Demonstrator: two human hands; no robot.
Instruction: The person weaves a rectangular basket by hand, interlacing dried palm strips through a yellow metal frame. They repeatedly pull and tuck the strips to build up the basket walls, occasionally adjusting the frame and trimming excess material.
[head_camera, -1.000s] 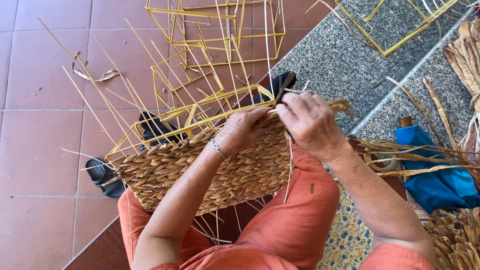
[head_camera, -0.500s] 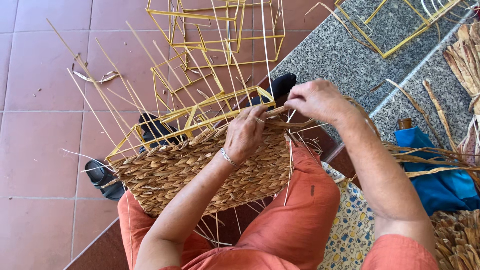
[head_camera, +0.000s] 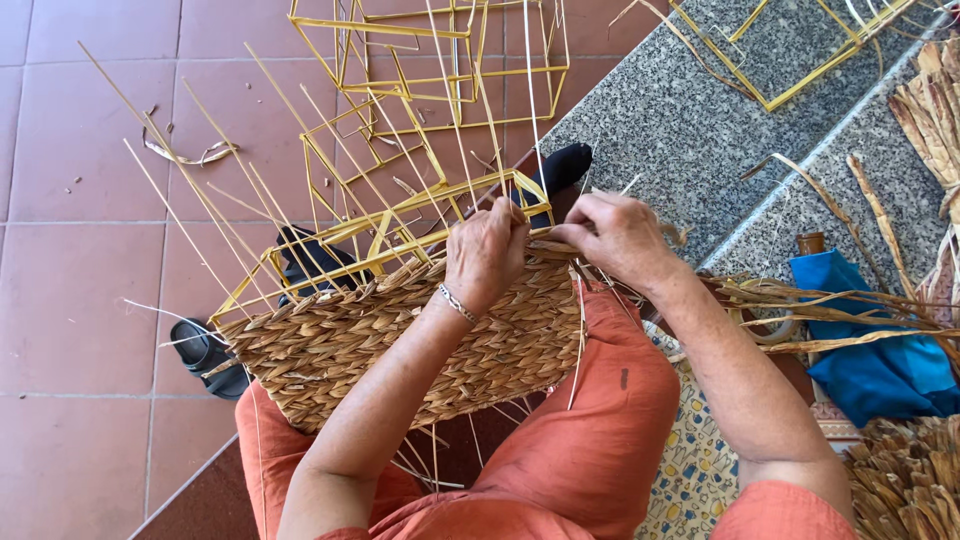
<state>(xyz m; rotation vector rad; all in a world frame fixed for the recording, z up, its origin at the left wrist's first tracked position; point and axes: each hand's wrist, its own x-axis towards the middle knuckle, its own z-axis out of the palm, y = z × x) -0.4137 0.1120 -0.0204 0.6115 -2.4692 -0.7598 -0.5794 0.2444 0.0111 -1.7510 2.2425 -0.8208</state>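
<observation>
A half-woven basket (head_camera: 400, 340) on a yellow wire frame (head_camera: 400, 225) is lying across the person's lap, over orange trousers (head_camera: 590, 420). The left hand (head_camera: 487, 250) is pressing down on the woven top edge, fingers curled against it, while the right hand (head_camera: 620, 238) is pinching a strand of dried fibre at the basket's corner. A blue cloth (head_camera: 880, 340) is lying on the granite step (head_camera: 680, 110) to the right.

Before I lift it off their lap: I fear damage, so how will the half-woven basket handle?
The half-woven basket probably feels light and fairly stiff, given its yellow frame. Its loose stakes likely flex and snag.
</observation>
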